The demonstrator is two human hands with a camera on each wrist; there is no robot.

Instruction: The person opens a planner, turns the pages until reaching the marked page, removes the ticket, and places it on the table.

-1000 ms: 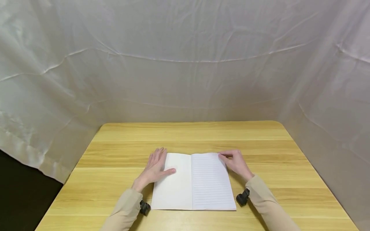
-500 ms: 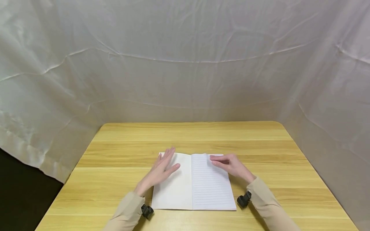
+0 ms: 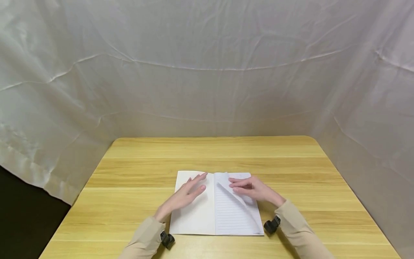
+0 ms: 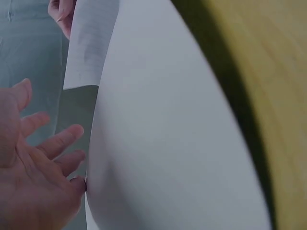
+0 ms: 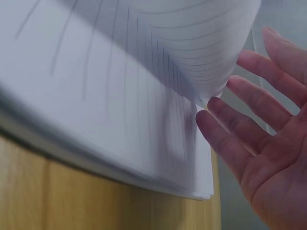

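An open notebook (image 3: 194,223) lies on the table, its left page blank and its right page lined. Its lined leaf (image 3: 230,194) is raised and curls toward the left. My right hand (image 3: 253,189) is behind that leaf; in the right wrist view, the fingertips of the right hand (image 5: 268,139) touch the curled leaf (image 5: 206,38), with the thumb apart from it. Over the blank page is my left hand (image 3: 184,198), fingers extended. In the left wrist view the left hand (image 4: 38,177) holds nothing, and the raised leaf (image 4: 91,43) stands beyond it.
The wooden table (image 3: 129,172) extends around the notebook on all sides. A pale curtain (image 3: 207,90) hangs behind and along both sides. Black wrist cameras (image 3: 167,240) sit on both beige sleeves (image 3: 297,226).
My right hand has moved left from the notebook's outer top corner, and the lined leaf has risen and curled leftward. My left hand has shifted right from the outer edge toward the fold.
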